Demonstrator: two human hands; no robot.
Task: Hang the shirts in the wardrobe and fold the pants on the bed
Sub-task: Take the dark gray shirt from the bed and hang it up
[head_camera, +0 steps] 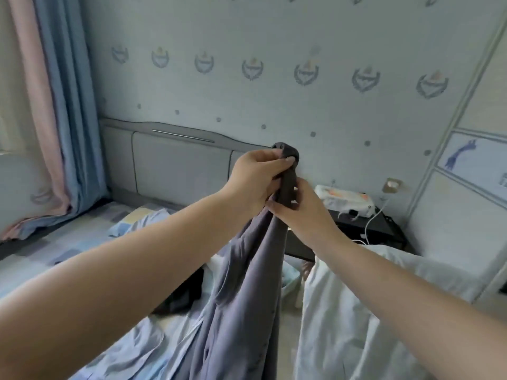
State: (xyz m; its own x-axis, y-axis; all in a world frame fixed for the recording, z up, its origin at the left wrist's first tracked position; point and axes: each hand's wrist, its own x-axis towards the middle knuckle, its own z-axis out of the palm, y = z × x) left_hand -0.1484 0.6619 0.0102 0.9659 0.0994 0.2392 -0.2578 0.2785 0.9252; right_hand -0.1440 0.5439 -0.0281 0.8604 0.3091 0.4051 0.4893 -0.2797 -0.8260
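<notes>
Both arms are raised over the near part of the bed, whose sheet carries a pale blue, grey and yellow block pattern. The left hand grips the bunched top end of a grey-purple garment, fingers and thumb curled round the dark fabric at head-of-bed height. The right hand, just below and to the right, pinches the same bunched fabric. The garment hangs straight down from both hands toward the near edge of the view; whether it is a shirt or pants cannot be told. A light blue garment lies crumpled on the sheet at near left, and a dark garment lies beside it. White fabric is heaped at near right. A grey padded headboard stands against the far patterned wall. Pink and blue curtains hang at far left. A black bedside table at far right carries a white object with a cable.
</notes>
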